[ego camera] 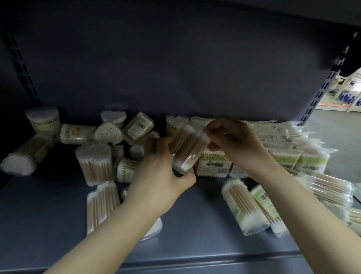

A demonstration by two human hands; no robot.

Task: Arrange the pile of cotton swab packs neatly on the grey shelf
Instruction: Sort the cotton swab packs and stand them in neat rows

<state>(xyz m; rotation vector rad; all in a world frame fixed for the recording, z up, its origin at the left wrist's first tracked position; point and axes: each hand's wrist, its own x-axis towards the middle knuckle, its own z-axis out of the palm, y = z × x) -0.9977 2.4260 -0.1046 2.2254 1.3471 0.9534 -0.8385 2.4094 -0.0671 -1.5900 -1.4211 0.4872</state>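
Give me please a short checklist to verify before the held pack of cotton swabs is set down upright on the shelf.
1. Held pack in a firm grip: ok, the left hand wraps its lower end and the right hand pinches its upper end.
2. Pack orientation: not ok, it is tilted, not upright.
3. Bare space on the grey shelf: ok, the front left part is bare.
4. Neighbours tidy: not ok, the loose packs on the left lie in mixed directions.
5. Right-side row: cannot tell, it is blurred.
6. Pack lid closed: cannot tell.
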